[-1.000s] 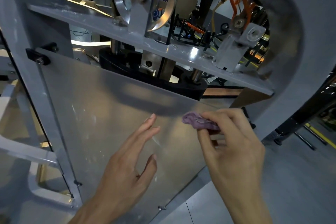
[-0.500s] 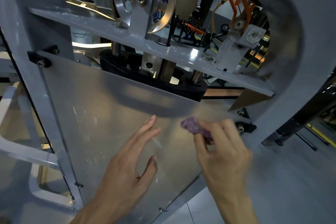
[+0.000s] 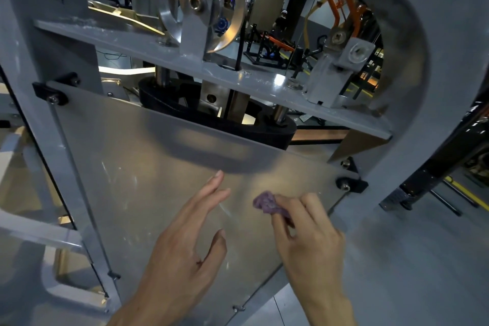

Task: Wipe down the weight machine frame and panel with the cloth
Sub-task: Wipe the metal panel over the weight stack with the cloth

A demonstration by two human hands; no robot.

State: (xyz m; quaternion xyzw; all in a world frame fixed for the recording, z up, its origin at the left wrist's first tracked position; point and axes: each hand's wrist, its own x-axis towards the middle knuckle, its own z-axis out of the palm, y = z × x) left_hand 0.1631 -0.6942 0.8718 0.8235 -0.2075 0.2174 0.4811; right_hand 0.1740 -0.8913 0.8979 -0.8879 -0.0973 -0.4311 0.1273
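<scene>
Against the panel [image 3: 148, 167], right hand [image 3: 309, 238] pinches cloth [image 3: 267, 205]; left hand [image 3: 185, 243] spread flat.

The right hand [image 3: 308, 235] pinches a small purple cloth [image 3: 268, 205] against the translucent panel [image 3: 148, 167]. The left hand [image 3: 185, 241] lies flat on the panel with straight fingers, beside the cloth. The grey frame [image 3: 434, 87] surrounds them.

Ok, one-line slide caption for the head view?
Right hand rubs a crumpled purple cloth over the frosted translucent panel; open left hand alongside.
</scene>
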